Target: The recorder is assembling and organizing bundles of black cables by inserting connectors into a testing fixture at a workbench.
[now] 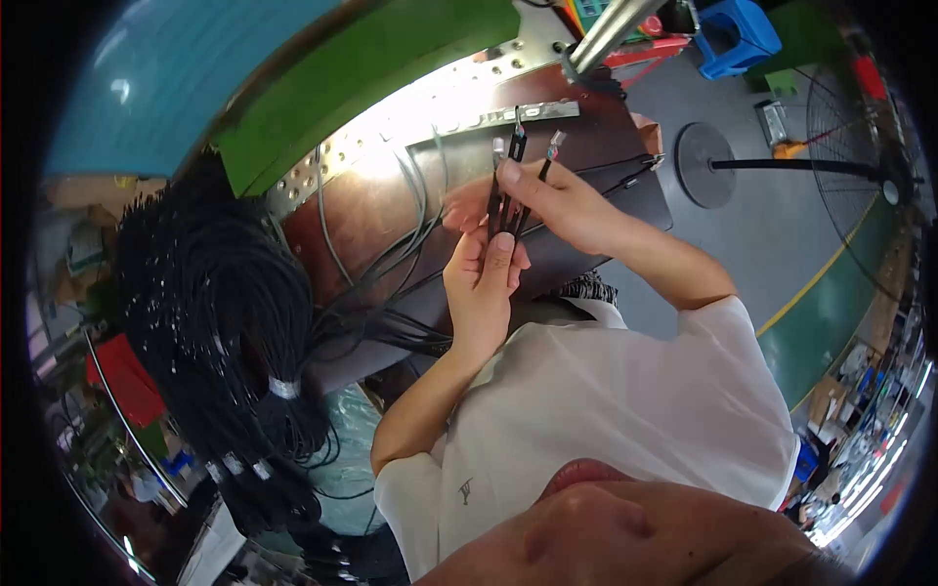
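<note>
My left hand [481,278] is closed around several thin black cables [494,210], its thumb pressed on them from above. Just beyond it, my right hand [567,203] pinches the same group nearer the tips, its thumb on top and fingers behind. From between the hands the cable ends fan out away from me. One carries a small clear plug [558,138] with coloured wires showing behind it. Another pale plug [498,146] sits to its left, and a black flat piece [518,146] stands between them. The exact number of cables is hidden by my fingers.
A brown work surface [376,234] lies under my hands, with loose grey cables [418,186] across it. A perforated metal strip [552,111] and green machine panel [381,83] border the far side. A large black cable bundle [215,273] hangs left. A fan base [705,164] stands right.
</note>
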`<state>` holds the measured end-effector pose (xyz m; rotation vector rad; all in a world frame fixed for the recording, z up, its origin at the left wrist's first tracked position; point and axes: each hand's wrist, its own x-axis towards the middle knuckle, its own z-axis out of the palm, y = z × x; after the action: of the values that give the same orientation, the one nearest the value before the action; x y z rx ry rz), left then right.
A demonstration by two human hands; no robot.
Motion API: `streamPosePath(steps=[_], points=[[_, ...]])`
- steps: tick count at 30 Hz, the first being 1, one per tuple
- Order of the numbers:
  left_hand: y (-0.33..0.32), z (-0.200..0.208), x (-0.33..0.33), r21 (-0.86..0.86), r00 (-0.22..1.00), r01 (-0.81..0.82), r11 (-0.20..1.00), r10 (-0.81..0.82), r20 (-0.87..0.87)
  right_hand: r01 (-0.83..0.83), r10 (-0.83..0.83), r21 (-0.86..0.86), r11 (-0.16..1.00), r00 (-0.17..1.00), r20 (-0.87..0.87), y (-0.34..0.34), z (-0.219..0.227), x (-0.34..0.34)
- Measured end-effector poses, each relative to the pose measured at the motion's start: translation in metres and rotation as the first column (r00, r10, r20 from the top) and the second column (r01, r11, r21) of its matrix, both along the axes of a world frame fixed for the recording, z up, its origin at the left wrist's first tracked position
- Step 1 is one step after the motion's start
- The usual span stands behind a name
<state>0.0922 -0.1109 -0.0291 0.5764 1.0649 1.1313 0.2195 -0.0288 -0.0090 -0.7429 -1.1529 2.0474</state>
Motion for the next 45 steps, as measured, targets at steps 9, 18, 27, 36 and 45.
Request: streamPosePath(steps=[9,18,27,36,45], points=[[-0.014,-0.012,-0.020,0.058,0.992,-0.098,0.993,0.093,0.080,-0.023,0.028,-0.056,0.998,0.996,0.088,0.009,-0.009,-0.022],[-0.012,-0.011,-0.036,0.007,0.977,-0.055,0.998,0.052,0.207,-0.418,-0.747,0.880,0.226,0.505,0.432,0.068,-0.048,0.007],[-0.015,-0.008,-0.031,-0.176,0.969,0.005,0.984,0.039,0.244,-0.321,-0.656,0.946,0.046,0.705,0.271,0.030,-0.029,-0.008],[-0.019,0.000,-0.053,-0.085,0.961,-0.023,0.996,0.046,0.274,-0.211,-0.458,0.916,0.340,0.814,0.358,0.022,-0.042,-0.027],[-0.009,0.002,-0.048,-0.079,0.940,-0.016,0.997,0.042,0.339,-0.289,-0.449,0.890,0.352,0.782,0.432,0.019,-0.039,-0.028]])
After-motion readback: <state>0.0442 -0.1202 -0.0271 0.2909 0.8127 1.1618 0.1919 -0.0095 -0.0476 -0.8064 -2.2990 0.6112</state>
